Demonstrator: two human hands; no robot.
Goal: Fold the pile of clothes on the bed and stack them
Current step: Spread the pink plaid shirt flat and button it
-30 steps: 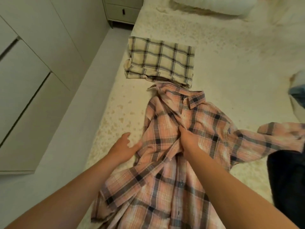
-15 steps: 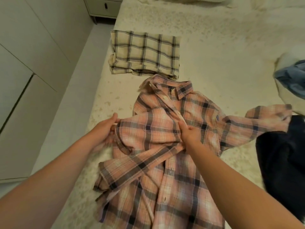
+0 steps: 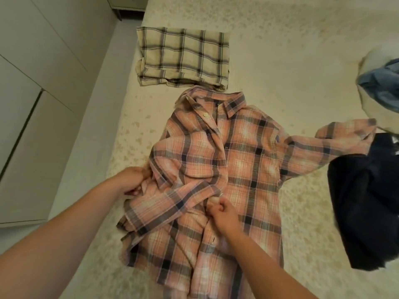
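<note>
Pinching pink plaid shirt point(image 3: 233, 169) with both hands: our left hand point(image 3: 131, 182) grips bunched sleeve fabric at shirt's 9 o'clock edge, our right hand point(image 3: 222, 212) pinches placket at centre. Shirt lies collar-up at bed point(image 3: 291, 61) centre, button side up, other sleeve trailing toward 3 o'clock. Folded cream plaid shirt point(image 3: 183, 57) sits at 12 o'clock, touching collar. Dark garment point(image 3: 367, 201) at 3 o'clock, blue one point(image 3: 384, 87) at 2 o'clock, both unfolded. We judge step: folding left sleeve across front. Next calls for flattening it, then drawing in 3 o'clock sleeve.
</note>
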